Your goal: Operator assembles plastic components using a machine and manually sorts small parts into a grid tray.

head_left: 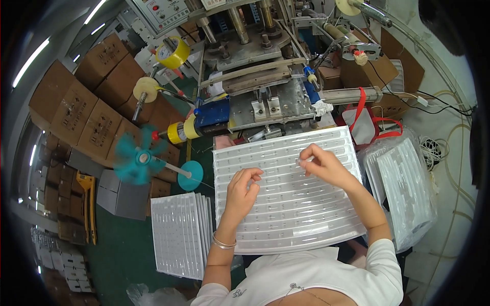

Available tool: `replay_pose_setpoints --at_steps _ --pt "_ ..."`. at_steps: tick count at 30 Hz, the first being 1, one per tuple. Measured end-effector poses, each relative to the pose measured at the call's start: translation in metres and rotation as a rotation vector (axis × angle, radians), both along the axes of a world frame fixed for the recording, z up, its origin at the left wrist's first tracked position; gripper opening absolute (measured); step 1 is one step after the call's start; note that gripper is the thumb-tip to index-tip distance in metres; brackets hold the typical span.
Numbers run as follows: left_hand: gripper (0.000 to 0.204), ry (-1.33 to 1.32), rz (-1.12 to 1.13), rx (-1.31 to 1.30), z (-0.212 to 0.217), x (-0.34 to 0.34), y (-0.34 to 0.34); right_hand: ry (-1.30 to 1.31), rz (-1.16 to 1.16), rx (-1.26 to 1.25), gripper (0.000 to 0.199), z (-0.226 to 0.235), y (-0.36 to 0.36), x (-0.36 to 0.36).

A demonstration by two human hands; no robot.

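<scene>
A large pale, ribbed plastic sheet [278, 224] with rows of small marks lies in front of me, its surface glossy. Over its left half is my left hand [241, 191], fingers curled in with the thumb close to them; whatever may be between them is too small to make out. My right hand [326, 166] hovers above the upper right part of the sheet. Its thumb and index finger come together in a pinch, at a small, pale bit that I cannot name.
A metal press machine [270, 97] stands just beyond the sheet. A spinning teal fan [138, 158] is at left, near stacked cartons [76, 117]. Similar sheets [176, 234] lean at lower left; bagged ones [408, 188] stand at right. Yellow tape [173, 52] hangs upper left.
</scene>
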State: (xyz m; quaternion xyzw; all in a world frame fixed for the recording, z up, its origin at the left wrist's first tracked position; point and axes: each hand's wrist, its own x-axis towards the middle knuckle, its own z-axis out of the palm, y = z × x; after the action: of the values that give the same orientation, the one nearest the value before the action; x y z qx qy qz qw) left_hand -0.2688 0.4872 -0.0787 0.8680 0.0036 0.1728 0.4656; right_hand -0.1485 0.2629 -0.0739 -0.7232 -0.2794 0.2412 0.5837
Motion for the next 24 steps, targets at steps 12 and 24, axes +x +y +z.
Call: replay_pose_setpoints --at_steps 12,24 --pt "0.036 0.114 0.190 0.232 -0.036 0.051 0.008 -0.195 -0.169 0.092 0.021 -0.007 -0.005 0.037" --pt "0.040 -0.254 0.388 0.713 0.013 0.192 0.001 -0.399 -0.424 0.139 0.025 0.002 0.012 0.089"
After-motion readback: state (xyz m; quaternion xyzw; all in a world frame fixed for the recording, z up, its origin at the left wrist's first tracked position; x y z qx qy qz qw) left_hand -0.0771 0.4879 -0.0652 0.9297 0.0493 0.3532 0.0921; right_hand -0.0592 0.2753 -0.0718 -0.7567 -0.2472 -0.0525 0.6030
